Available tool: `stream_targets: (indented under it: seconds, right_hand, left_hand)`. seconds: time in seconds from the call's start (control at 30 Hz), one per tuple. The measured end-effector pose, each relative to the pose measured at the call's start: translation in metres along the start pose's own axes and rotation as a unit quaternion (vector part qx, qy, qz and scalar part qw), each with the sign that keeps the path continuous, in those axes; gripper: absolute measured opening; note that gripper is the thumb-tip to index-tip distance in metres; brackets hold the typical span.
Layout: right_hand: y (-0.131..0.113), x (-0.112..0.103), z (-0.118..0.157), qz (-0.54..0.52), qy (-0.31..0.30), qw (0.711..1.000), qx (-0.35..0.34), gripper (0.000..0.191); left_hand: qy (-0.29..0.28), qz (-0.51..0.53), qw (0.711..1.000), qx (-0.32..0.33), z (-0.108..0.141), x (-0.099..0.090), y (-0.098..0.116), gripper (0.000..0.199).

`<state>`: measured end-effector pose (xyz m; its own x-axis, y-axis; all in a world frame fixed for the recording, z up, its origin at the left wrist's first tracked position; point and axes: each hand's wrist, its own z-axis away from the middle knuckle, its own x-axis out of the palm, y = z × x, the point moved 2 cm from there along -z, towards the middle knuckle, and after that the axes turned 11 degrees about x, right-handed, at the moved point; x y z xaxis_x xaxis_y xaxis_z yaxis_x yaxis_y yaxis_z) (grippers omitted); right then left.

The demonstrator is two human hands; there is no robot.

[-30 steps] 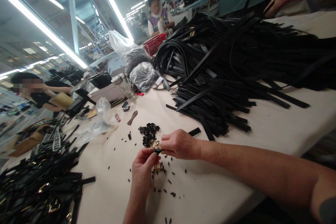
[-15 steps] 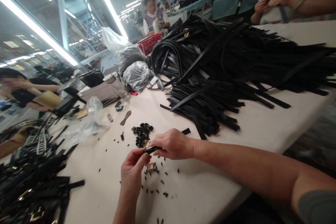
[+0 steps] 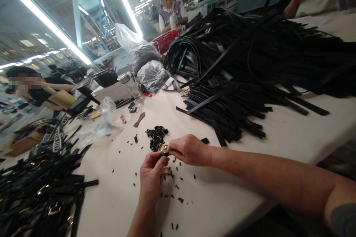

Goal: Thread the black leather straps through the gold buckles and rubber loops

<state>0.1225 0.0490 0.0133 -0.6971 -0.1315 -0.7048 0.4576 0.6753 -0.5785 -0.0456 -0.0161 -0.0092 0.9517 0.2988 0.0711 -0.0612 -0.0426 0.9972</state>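
Observation:
My left hand pinches a small black strap piece from the lower left. Closed on the same piece from the right is my right hand, its fingertips close to those of the left. Just behind the fingertips lies a gold buckle, beside a pile of small black loops. A second gold buckle rests on the table below the hands. Several tiny black bits are scattered near it. Where the strap piece ends is hidden by the fingers.
A large heap of black straps covers the back right. More straps with gold buckles lie at the left. A glass bottle, plastic bags and a brown tool are further back. Other people sit around the table.
The view has shifted, so the table's contents appear further right. My hands have come closer together, and less of the black piece shows between them.

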Motion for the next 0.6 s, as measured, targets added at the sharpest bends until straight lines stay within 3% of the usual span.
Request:
stream_targets:
  seconds: [0.17, 0.4, 0.6]
  right_hand:
    - [0.0, 0.002, 0.0, 0.01, -0.005, 1.0, -0.001, 0.014]
    - [0.0, 0.002, 0.001, 0.051, 0.021, 0.998, -0.042, 0.017]
    - [0.0, -0.002, 0.0, 0.006, 0.032, 0.999, -0.018, 0.018]
  left_hand:
    - [-0.017, -0.032, 0.999, 0.012, 0.002, 0.005, 0.003, 0.034]
    - [-0.044, -0.056, 0.997, -0.008, -0.001, -0.004, 0.004, 0.029]
    - [-0.081, -0.032, 0.996, -0.028, 0.002, -0.005, 0.002, 0.029]
